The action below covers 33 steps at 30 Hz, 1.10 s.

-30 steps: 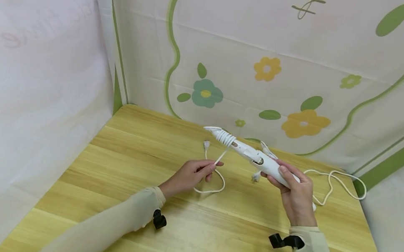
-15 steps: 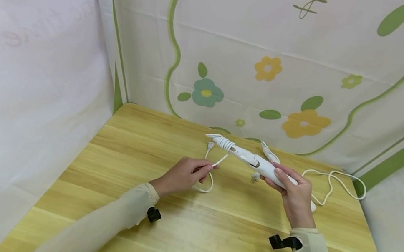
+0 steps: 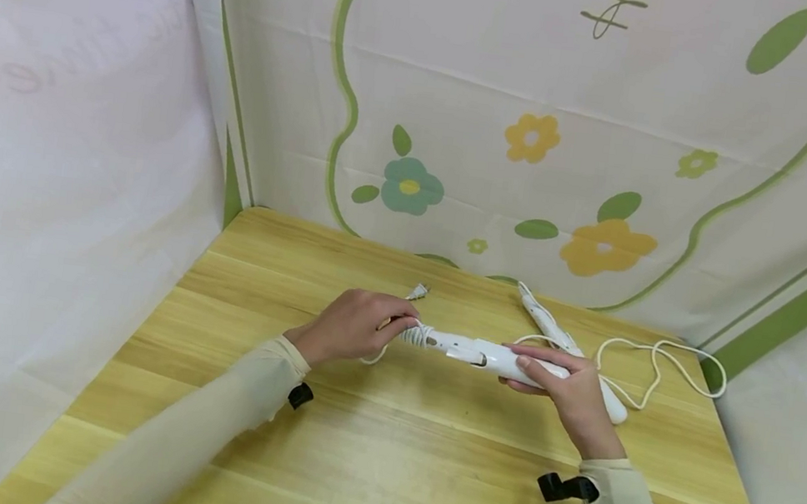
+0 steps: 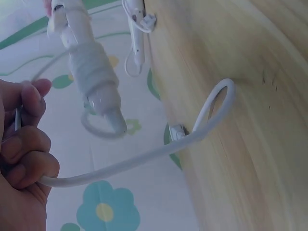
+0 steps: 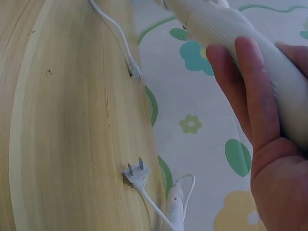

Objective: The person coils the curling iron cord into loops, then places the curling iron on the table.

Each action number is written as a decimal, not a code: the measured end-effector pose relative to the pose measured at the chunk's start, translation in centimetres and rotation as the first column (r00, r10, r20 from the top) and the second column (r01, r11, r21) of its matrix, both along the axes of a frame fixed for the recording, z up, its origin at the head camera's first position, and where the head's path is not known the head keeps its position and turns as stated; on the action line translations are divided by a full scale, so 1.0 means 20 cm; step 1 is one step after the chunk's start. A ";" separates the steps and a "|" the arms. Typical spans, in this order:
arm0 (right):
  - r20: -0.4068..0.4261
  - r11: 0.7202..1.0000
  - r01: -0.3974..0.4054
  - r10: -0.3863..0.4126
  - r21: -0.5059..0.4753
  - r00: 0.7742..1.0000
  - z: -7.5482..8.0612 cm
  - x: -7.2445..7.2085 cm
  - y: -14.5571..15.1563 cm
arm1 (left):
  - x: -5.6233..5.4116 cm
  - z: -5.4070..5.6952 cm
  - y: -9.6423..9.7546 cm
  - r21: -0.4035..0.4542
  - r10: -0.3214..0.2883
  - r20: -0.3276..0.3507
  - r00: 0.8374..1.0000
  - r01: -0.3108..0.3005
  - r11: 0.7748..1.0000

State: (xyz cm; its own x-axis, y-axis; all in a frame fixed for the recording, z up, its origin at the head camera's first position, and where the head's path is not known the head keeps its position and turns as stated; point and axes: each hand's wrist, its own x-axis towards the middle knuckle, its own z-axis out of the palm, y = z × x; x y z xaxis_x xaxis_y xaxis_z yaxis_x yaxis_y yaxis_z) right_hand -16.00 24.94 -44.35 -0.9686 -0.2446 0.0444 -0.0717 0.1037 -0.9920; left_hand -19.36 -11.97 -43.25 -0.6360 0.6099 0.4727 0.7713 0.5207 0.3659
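Note:
My right hand (image 3: pixel 567 394) grips the thick end of a white hair curling iron (image 3: pixel 465 350), held level above the table. Several turns of its white cord (image 4: pixel 94 70) are wound round the narrow end. At that end my left hand (image 3: pixel 356 326) pinches the cord between thumb and forefinger, the other fingers curled over it. In the left wrist view the free cord (image 4: pixel 130 161) runs from the left hand to a bend by the table. Its plug (image 3: pixel 419 292) shows just beyond the left hand.
A second white styling iron (image 3: pixel 545 316) lies on the wooden table (image 3: pixel 377 467) behind the right hand. Its cord (image 3: pixel 662 359) loops toward the right edge, and a two-pin plug (image 5: pixel 137 174) lies near it. A flowered cloth (image 3: pixel 479 127) hangs behind the table.
The curling iron's wound end has dropped, turning it from tilted to nearly level. My left hand has moved left and slightly up to the wound end, with the cord still pinched.

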 end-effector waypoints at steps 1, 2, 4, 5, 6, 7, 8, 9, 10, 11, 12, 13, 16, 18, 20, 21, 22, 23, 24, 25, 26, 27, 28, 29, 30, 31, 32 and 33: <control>-0.002 1.000 -0.020 0.020 0.017 1.000 0.00 0.00 0.00 | -0.01 0.00 -0.01 -0.008 -0.010 -0.007 1.000 0.010 1.000; 0.002 0.999 -0.039 0.039 0.027 0.999 0.00 0.01 0.00 | -0.01 0.00 -0.01 -0.010 -0.026 -0.012 1.000 0.026 1.000; 0.017 0.996 -0.083 0.082 0.037 0.996 0.00 0.01 0.00 | -0.02 0.01 -0.02 -0.018 -0.064 -0.012 0.998 0.063 0.998; 0.020 0.994 -0.107 0.106 0.034 0.994 0.00 0.01 0.00 | -0.02 0.01 -0.02 -0.019 -0.081 -0.009 0.997 0.081 0.997; 0.022 0.991 -0.132 0.132 0.023 0.991 0.00 0.02 0.00 | -0.03 0.00 -0.03 -0.017 -0.097 -0.007 0.995 0.097 0.995; 0.022 0.988 -0.154 0.154 0.010 0.988 0.00 0.02 0.01 | -0.03 0.00 -0.03 -0.014 -0.112 -0.001 0.994 0.112 0.994; 0.023 0.984 -0.177 0.177 -0.012 0.984 0.00 0.02 0.01 | -0.03 0.00 -0.03 -0.007 -0.129 0.009 0.992 0.129 0.992; 0.017 0.978 -0.203 0.204 -0.042 0.979 0.00 0.02 0.02 | -0.04 0.00 -0.03 0.001 -0.147 0.023 0.989 0.147 0.989; 0.008 0.970 -0.232 0.233 -0.074 0.972 0.00 0.02 0.03 | -0.04 0.01 -0.03 0.010 -0.165 0.038 0.986 0.164 0.986; 0.003 0.960 -0.259 0.260 -0.110 0.965 0.00 0.02 0.03 | -0.04 0.01 -0.03 0.021 -0.182 0.056 0.982 0.181 0.983; -0.001 0.947 -0.285 0.289 -0.150 0.957 0.00 0.02 0.04 | -0.04 0.01 -0.03 0.040 -0.205 0.080 0.976 0.202 0.979; -0.002 0.932 -0.307 0.312 -0.191 0.950 -0.01 0.02 0.05 | -0.04 0.01 -0.02 0.059 -0.224 0.111 0.968 0.219 0.974; -0.008 0.879 -0.353 0.370 -0.319 0.929 -0.01 0.03 0.06 | -0.03 0.01 -0.01 0.136 -0.272 0.220 0.937 0.246 0.960; -0.013 0.845 -0.358 0.385 -0.396 0.923 -0.02 0.03 0.06 | -0.03 0.00 0.01 0.203 -0.291 0.301 0.908 0.237 0.950; -0.018 0.824 -0.350 0.383 -0.445 0.924 -0.02 0.03 0.06 | -0.03 -0.01 0.03 0.269 -0.304 0.366 0.880 0.213 0.939; -0.018 0.819 -0.343 0.378 -0.460 0.926 -0.02 0.03 0.05 | -0.03 -0.03 0.04 0.314 -0.327 0.404 0.854 0.207 0.927; -0.015 0.817 -0.334 0.371 -0.469 0.928 -0.02 0.04 0.05 | -0.02 -0.04 0.05 0.347 -0.342 0.422 0.839 0.199 0.917; -0.010 0.817 -0.324 0.364 -0.477 0.931 -0.02 0.04 0.05 | -0.02 -0.06 0.06 0.377 -0.359 0.424 0.831 0.198 0.905; -0.007 0.816 -0.316 0.358 -0.484 0.934 -0.02 0.04 0.04 | -0.02 -0.07 0.07 0.418 -0.386 0.436 0.813 0.197 0.887; -0.003 0.819 -0.306 0.348 -0.485 0.937 -0.02 0.04 0.04 | -0.01 -0.09 0.08 0.440 -0.397 0.432 0.810 0.196 0.877; 0.002 0.819 -0.292 0.337 -0.494 0.942 -0.02 0.04 0.03 | -0.01 -0.10 0.09 0.459 -0.403 0.434 0.806 0.187 0.869; 0.005 0.821 -0.277 0.322 -0.500 0.947 -0.03 0.04 0.03 | -0.01 -0.11 0.10 0.512 -0.443 0.452 0.774 0.182 0.840; 0.005 0.819 -0.262 0.308 -0.510 0.951 -0.03 0.04 0.02 | 0.00 -0.12 0.11 0.502 -0.415 0.457 0.787 0.156 0.850; 0.007 0.818 -0.241 0.288 -0.523 0.958 -0.03 0.04 0.01 | 0.00 -0.13 0.12 0.503 -0.390 0.478 0.787 0.119 0.856; 0.010 0.817 -0.219 0.265 -0.533 0.964 -0.03 0.04 0.01 | 0.01 -0.13 0.13 0.507 -0.367 0.504 0.781 0.077 0.859; 0.012 0.818 -0.196 0.241 -0.541 0.970 -0.03 0.04 0.00 | 0.01 -0.13 0.14 0.494 -0.329 0.523 0.786 0.034 0.869; 0.015 0.817 -0.173 0.217 -0.550 0.976 -0.04 0.04 -0.01 | 0.01 -0.13 0.15 0.497 -0.306 0.552 0.776 -0.012 0.868; 0.020 0.817 -0.149 0.192 -0.558 0.981 -0.04 0.04 -0.02 | 0.01 -0.13 0.16 0.492 -0.281 0.581 0.764 -0.055 0.869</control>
State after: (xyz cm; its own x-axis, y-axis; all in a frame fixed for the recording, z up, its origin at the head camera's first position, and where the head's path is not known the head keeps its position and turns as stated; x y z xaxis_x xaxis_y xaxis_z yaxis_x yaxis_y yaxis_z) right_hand -15.23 24.64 -45.09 -0.9193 -0.3620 0.1543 0.0366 -0.4691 -0.8824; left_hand -19.14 -8.69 -45.75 -0.8235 0.5156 0.2367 0.3250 0.0866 0.9417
